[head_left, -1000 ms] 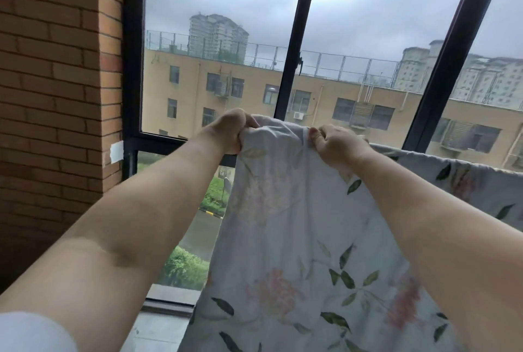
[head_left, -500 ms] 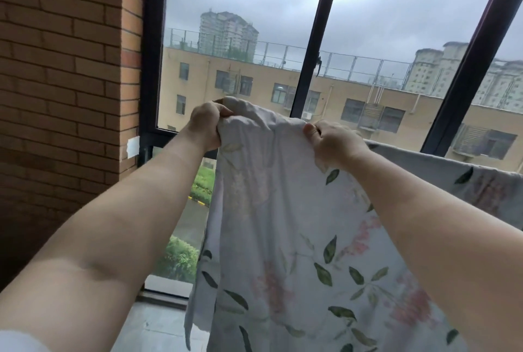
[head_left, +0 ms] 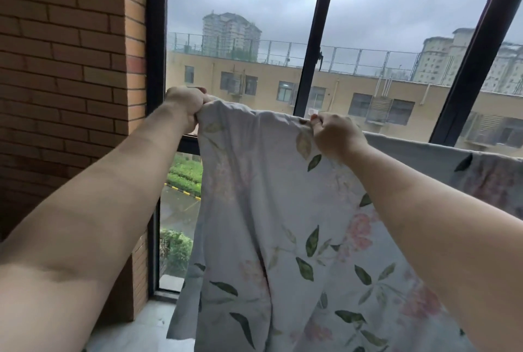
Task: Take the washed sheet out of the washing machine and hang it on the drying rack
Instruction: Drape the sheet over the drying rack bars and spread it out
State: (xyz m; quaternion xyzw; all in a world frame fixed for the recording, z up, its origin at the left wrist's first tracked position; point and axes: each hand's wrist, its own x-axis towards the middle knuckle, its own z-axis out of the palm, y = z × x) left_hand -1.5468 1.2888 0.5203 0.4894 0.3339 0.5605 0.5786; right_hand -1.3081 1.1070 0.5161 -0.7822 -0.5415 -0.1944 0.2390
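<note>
— Gripping what, up there?
— The floral sheet [head_left: 268,210]. The left hand [head_left: 185,105], centre-left of the frame, bunches its top corner in curled fingers. The right hand [head_left: 335,134], just right of centre, pinches the top edge.
— And where does the sheet hang?
— From that edge it drapes down through the lower middle and runs off to the right, in front of the dark window frame [head_left: 314,40]. Whatever carries it is hidden by cloth. The brick wall [head_left: 65,68] fills the upper left.
</note>
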